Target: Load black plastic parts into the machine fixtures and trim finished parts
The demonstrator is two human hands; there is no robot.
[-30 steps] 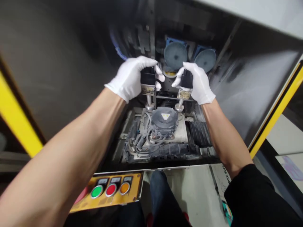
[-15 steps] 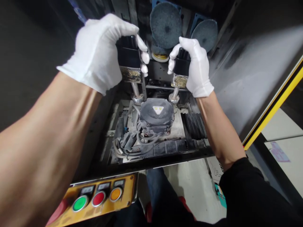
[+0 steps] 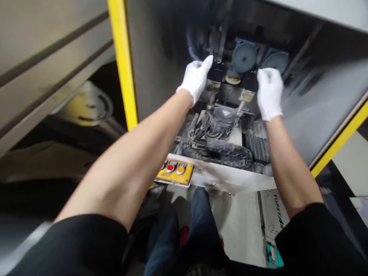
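Note:
My left hand, in a white glove, is beside the left black block. Its thumb is stretched out, the other fingers are partly hidden, and I see nothing in it. My right hand, also gloved, is just right of the right black block. Its fingers are loosely curled, slightly blurred, with nothing visible in them. Each dark block sits on a worn, yellowish holder; the right holder tops a metal post. Between and below them is a dusty dark housing with a triangular label.
Two round grey discs, one on the left and one on the right, hang at the back. Cables and a ribbed bellows lie low in the machine. A yellow button panel is at the front edge. Yellow frame posts flank the opening.
Both hands have come off the black blocks, the left drawing leftward and the right drawing rightward. The blocks stay on their holders. The view has moved back and turned left.

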